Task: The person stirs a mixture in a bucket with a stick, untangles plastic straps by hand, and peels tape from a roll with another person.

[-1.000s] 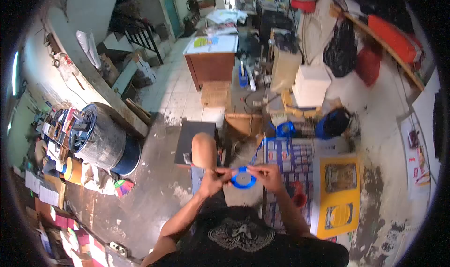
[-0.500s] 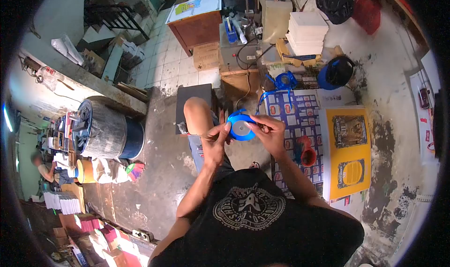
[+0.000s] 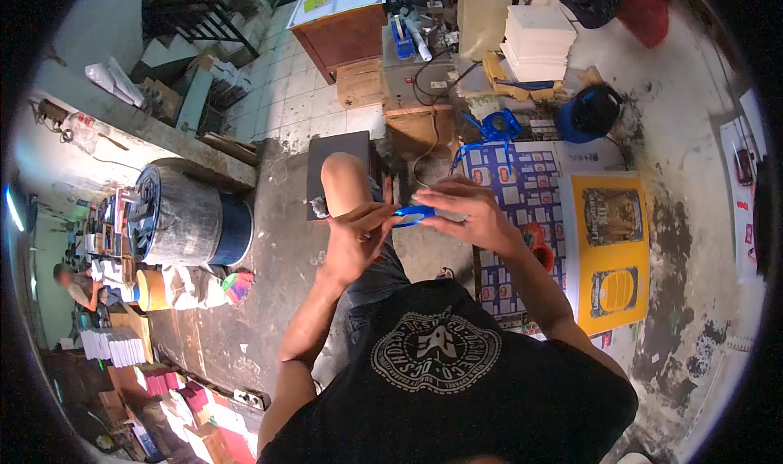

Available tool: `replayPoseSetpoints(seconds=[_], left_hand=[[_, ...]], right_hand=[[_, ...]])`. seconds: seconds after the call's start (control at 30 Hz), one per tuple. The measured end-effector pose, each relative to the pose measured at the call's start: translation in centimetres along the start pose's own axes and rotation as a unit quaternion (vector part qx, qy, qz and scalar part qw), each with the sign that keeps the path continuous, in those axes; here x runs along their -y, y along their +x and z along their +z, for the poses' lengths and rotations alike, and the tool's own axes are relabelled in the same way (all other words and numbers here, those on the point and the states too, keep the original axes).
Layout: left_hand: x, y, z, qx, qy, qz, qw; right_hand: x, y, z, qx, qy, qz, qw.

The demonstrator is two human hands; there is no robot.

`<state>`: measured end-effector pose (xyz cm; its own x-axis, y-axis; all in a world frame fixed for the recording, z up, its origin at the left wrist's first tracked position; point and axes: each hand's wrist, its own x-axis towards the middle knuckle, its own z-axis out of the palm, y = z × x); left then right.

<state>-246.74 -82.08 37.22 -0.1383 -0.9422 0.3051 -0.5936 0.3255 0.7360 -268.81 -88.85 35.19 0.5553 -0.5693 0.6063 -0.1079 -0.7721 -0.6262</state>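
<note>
Fingers [image 3: 383, 211] of the left hand [image 3: 355, 236] and fingers [image 3: 432, 196] of the right hand [image 3: 465, 211] close on a blue tape roll [image 3: 413, 213], which is held between both hands in front of the person's chest, above the bent knee [image 3: 342, 178]. The roll is turned almost edge-on to the camera, so only its thin blue side shows. The left hand grips its left edge, the right hand covers its right part from above. On the floor just beside the right arm lies a printed sheet with many small labels [image 3: 510, 195], and next to it a yellow poster [image 3: 612, 252]. A second blue roll [image 3: 495, 127] lies at the far end of the sheet. A big black drum [image 3: 188, 219] stands well apart, on the left.
</note>
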Motion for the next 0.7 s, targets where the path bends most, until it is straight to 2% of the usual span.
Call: replayPoseSetpoints(seconds=[0.03, 0.2, 0.33, 0.5, 0.63, 0.7], left_hand=[[0.0, 0.0, 0.0, -0.005, -0.008, 0.007, 1.000], [1.1, -0.2, 0.6, -0.037, -0.041, 0.035, 0.998], [0.9, -0.9, 2.0, -0.074, -0.182, -0.065, 0.978], [1.4, -2.0, 4.6, -0.126, -0.320, -0.194, 0.919], [1.9, -2.0, 5.3, -0.144, -0.269, -0.115, 0.945], [-0.4, -1.6, 4.4, -0.150, -0.200, -0.108, 0.962]], right_hand=[[-0.3, -0.2, 0.3, 0.017, 0.012, 0.008, 1.000], [-0.8, -0.9, 1.3, -0.041, 0.059, 0.014, 0.997], [-0.5, -1.6, 2.2, -0.112, 0.105, 0.049, 0.987], [-0.3, -2.5, 3.1, -0.150, 0.155, 0.100, 0.971], [-0.7, -3.7, 4.5, -0.164, 0.214, 0.183, 0.945], [-0.7, -4.4, 4.7, -0.139, 0.174, 0.172, 0.960]])
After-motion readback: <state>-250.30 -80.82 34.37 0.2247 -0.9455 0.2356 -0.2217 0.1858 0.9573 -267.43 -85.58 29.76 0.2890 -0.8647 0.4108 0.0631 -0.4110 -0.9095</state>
